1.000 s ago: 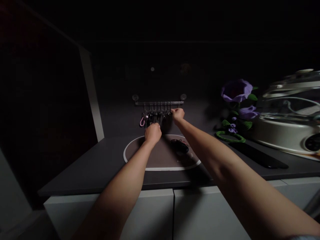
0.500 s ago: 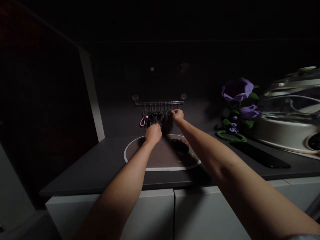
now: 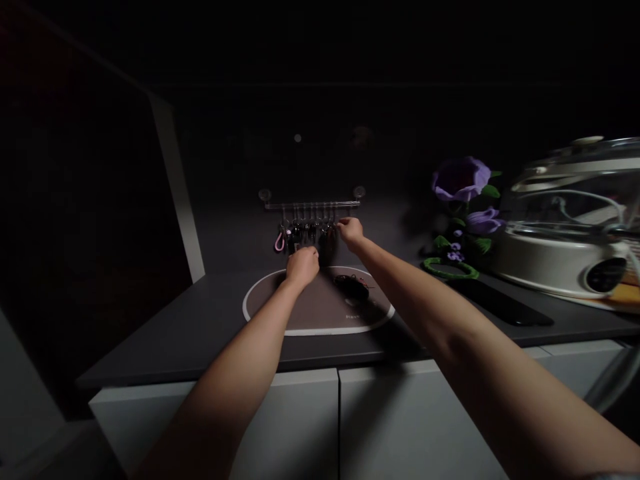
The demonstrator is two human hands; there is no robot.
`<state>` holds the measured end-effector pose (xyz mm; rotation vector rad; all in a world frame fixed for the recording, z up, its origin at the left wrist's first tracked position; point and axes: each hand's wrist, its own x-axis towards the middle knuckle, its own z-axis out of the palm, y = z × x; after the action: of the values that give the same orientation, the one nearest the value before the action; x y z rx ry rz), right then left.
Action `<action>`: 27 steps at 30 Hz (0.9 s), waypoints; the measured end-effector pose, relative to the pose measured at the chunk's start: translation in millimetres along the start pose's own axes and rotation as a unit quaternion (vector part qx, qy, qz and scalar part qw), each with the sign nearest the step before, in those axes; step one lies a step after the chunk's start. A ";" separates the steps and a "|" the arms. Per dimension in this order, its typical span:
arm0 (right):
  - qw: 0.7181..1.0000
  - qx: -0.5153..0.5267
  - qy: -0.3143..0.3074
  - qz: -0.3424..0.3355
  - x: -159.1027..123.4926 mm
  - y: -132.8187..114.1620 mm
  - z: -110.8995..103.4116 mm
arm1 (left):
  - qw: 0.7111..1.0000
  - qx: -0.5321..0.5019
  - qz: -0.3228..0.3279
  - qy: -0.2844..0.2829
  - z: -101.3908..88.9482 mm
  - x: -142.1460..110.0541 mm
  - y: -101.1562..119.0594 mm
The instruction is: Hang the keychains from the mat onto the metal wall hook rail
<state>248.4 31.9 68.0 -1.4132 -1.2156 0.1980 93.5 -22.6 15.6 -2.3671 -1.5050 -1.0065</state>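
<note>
Under a clear rail (image 3: 313, 205), hands (image 3: 303, 265) (image 3: 351, 231) curled by dark hanging items (image 3: 312, 231), grip unclear

The right hand (image 3: 351, 230) dips slightly toward six o'clock below the rail (image 3: 313, 205); the view, turned toward three, catches the cooker (image 3: 543, 260)'s whole dial (image 3: 605, 275).

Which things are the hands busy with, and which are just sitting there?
Seemingly part of the job:
- left hand and right hand; whatever they grip is too dark to tell
- clear rail
- small hanging things

Seemingly just there:
- purple flowers
- pale appliance
- flat black thing

Unsure: dark bundle on the mat
</note>
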 end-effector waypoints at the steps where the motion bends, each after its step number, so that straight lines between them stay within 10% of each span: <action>1: 1.000 0.011 -0.003 -0.001 -1.5 -1.3 -2.3 | 1.000 -0.005 0.006 -0.001 0.7 0.0 0.0; 15: 0.973 0.211 -0.089 0.015 -59.4 3.4 -42.1 | 0.983 -0.111 0.130 -0.068 15.2 -3.2 2.5; 27: 0.992 0.010 -0.091 -0.082 -79.4 50.3 -61.4 | 0.961 -0.119 0.210 -0.133 24.0 -8.4 6.9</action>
<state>284.6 -52.9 3.9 -1.2916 -1.4697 0.2273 107.9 -20.9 -6.3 -2.9174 -0.9127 -0.8285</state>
